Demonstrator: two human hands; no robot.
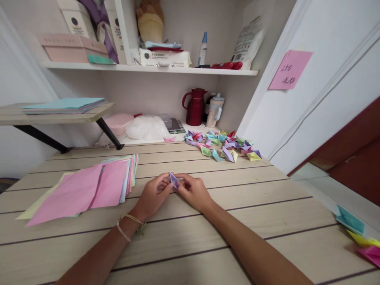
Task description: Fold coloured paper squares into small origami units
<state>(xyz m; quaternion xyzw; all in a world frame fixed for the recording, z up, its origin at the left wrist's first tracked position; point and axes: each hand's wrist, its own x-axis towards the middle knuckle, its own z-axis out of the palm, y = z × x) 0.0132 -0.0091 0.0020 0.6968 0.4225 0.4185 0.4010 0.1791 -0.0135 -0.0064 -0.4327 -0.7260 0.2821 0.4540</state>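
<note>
A small piece of folded purple paper [173, 180] is pinched between both my hands above the middle of the table. My left hand [154, 194] grips its left side with thumb and fingers. On the other side, my right hand [192, 191] holds it between thumb and forefinger. My palms and lower fingers are partly hidden. Beyond my hands, a pile of folded paper boats [216, 153] in several colours lies at the back right. Left of my hands rests a stack of coloured paper sheets [71, 192], pink on top.
The slatted wooden table [166, 241] runs back to a white shelf unit [178, 70]. A raised wooden stand [102, 110] bears blue paper at the left. A red jug [196, 107] and a pale cup [214, 112] stand behind the boats. More folded paper [350, 219] appears at the right edge.
</note>
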